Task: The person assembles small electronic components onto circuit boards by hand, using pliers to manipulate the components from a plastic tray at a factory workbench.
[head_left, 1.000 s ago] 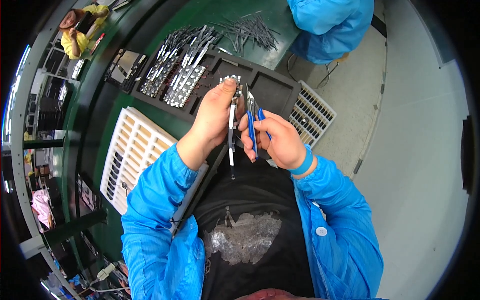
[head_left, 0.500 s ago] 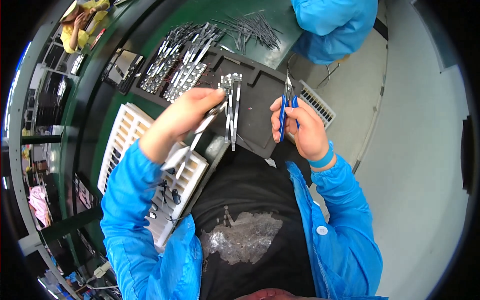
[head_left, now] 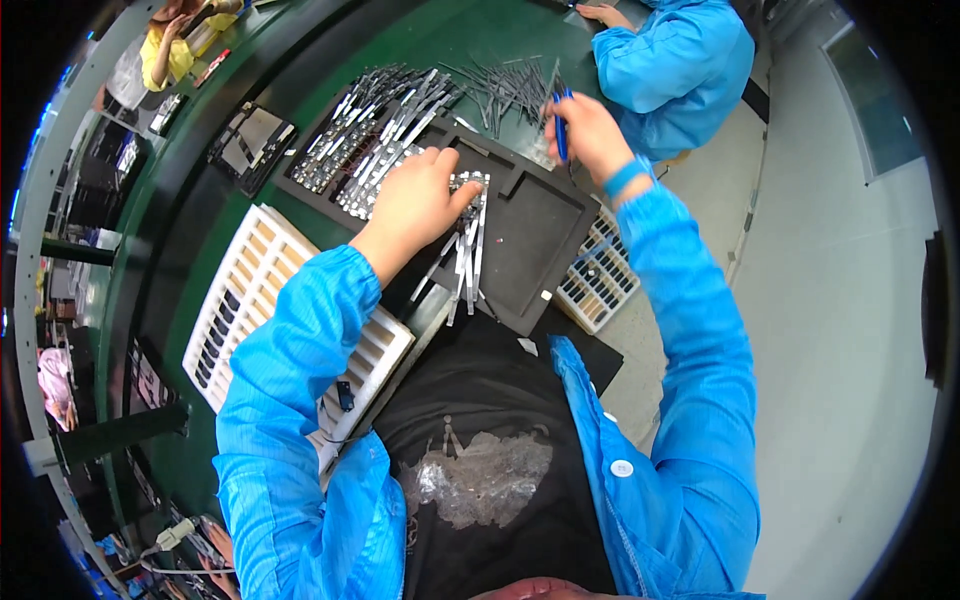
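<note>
My left hand (head_left: 415,200) reaches over the dark mat, its thumb and curled fingers closing at the board ends of several silver-strip circuit boards (head_left: 467,262). What exactly sits between the fingertips is partly hidden by the hand. Farther off and to the right, my right hand (head_left: 592,138) is wrapped round blue-handled cutters (head_left: 561,128), their jaws pointing away, near a pile of thin dark strips (head_left: 505,88). A larger bunch of circuit boards with silver strips (head_left: 375,130) lies just beyond my left hand.
A dark foam mat (head_left: 535,245) with recesses lies on the green bench (head_left: 330,45). White slotted trays stand at the left (head_left: 265,225) and right (head_left: 592,310). A black-framed part (head_left: 248,148) lies at the far left. A co-worker's blue sleeve (head_left: 665,55) is at the far right.
My left hand has moved away from me, onto the loose boards; the strip it carried no longer hangs toward me. My right hand has moved farther off with the cutters, toward the dark strips.
</note>
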`<action>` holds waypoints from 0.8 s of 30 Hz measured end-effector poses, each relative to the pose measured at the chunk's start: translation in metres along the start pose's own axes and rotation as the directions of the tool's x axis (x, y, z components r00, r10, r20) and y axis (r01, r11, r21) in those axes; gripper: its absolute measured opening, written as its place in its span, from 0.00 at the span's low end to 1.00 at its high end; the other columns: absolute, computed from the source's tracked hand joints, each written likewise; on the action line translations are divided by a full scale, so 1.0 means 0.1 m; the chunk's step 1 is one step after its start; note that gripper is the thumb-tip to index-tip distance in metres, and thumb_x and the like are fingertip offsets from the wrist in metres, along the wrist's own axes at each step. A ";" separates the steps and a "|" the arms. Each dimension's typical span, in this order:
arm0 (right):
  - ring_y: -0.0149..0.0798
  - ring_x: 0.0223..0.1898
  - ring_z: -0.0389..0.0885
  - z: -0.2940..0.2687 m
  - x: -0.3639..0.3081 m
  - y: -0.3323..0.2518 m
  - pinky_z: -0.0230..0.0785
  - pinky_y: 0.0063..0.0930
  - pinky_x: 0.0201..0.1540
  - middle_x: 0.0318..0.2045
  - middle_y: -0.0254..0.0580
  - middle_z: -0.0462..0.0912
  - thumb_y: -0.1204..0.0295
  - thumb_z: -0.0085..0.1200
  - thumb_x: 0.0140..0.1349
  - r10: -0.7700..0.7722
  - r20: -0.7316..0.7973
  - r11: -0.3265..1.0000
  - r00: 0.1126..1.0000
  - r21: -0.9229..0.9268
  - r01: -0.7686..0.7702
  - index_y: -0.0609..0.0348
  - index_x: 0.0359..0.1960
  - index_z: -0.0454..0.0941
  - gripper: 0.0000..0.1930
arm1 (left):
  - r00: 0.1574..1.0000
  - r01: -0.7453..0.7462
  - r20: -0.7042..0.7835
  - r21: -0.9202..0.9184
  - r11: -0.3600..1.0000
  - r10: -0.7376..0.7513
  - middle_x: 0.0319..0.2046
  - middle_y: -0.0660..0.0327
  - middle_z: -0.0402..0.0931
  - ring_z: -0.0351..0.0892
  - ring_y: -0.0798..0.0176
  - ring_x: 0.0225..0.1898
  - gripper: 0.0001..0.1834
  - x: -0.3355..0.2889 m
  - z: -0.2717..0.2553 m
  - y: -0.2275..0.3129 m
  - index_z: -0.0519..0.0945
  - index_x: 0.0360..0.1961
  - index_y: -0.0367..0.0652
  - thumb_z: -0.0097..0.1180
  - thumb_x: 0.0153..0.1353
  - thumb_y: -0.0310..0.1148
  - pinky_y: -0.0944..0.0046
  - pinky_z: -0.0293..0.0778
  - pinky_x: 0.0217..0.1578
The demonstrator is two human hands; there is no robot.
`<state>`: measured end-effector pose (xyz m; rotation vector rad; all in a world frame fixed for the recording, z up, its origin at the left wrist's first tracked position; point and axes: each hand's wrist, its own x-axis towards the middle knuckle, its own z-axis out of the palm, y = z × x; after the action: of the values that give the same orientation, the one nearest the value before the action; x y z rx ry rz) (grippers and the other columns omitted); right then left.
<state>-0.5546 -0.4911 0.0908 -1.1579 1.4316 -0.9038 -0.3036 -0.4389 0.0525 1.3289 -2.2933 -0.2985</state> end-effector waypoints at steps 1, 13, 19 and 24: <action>0.36 0.19 0.77 -0.02 0.24 0.02 0.70 0.31 0.21 0.25 0.43 0.79 0.65 0.41 0.67 0.018 -0.003 0.999 1.000 -0.049 -0.018 0.65 0.42 0.74 0.15 | 0.995 -0.060 -0.078 0.031 0.998 0.062 0.29 0.51 0.75 0.79 0.43 0.38 0.19 -0.02 -0.08 0.02 0.76 0.34 0.37 0.61 0.58 0.45 0.46 0.75 0.38; 0.54 0.55 0.80 0.25 0.96 0.04 0.66 0.50 0.58 0.52 0.54 0.81 0.67 0.47 0.63 -0.147 -0.202 0.157 0.968 -0.971 -0.179 0.59 0.57 0.75 0.21 | 0.913 0.090 0.378 0.178 0.980 -0.152 0.30 0.48 0.80 0.81 0.46 0.37 0.31 -0.39 -0.19 0.25 0.82 0.27 0.37 0.55 0.58 0.61 0.49 0.75 0.42; 0.60 0.36 0.82 0.32 -0.12 0.09 0.75 0.52 0.40 0.34 0.57 0.83 0.60 0.49 0.61 -0.517 0.205 0.182 0.831 -0.922 0.341 0.61 0.40 0.72 0.16 | 0.890 0.117 0.421 0.153 0.981 -0.172 0.28 0.49 0.81 0.82 0.47 0.36 0.32 -0.43 -0.07 0.22 0.82 0.30 0.36 0.59 0.53 0.61 0.49 0.75 0.41; 0.47 0.41 0.74 0.21 -1.00 0.38 0.64 0.40 0.46 0.36 0.41 0.75 0.71 0.59 0.45 -0.353 0.655 0.059 0.668 -0.697 0.715 0.56 0.42 0.75 0.19 | 0.877 0.183 0.441 0.066 0.981 -0.194 0.30 0.47 0.83 0.84 0.46 0.36 0.26 -0.39 0.05 0.21 0.83 0.31 0.36 0.62 0.49 0.53 0.50 0.77 0.40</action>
<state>-0.5416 -0.3835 0.0768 -2.8242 1.1529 -0.1346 -0.3059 -0.3950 0.0459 1.6380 -2.5344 -0.7120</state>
